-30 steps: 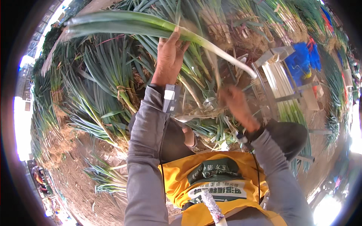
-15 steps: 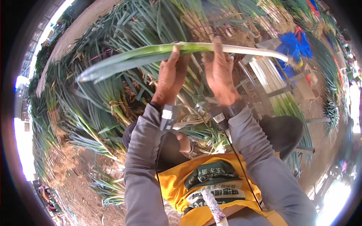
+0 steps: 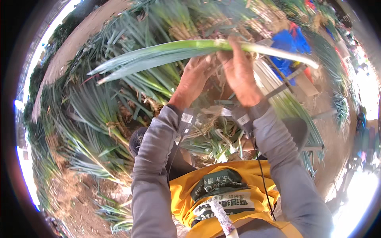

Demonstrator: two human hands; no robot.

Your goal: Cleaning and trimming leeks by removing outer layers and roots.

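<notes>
Beyond the yellow apron, the long leek is held crosswise. The right hand pinches it between fingers; the left hand is just beside, whether its fingers pinch I cannot tell.

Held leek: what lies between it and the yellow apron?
The left hand and right hand, then loose leaves nearer the yellow apron, in the head view.

Both arms reach forward, left hand and right hand close together, the right gripping.
</notes>
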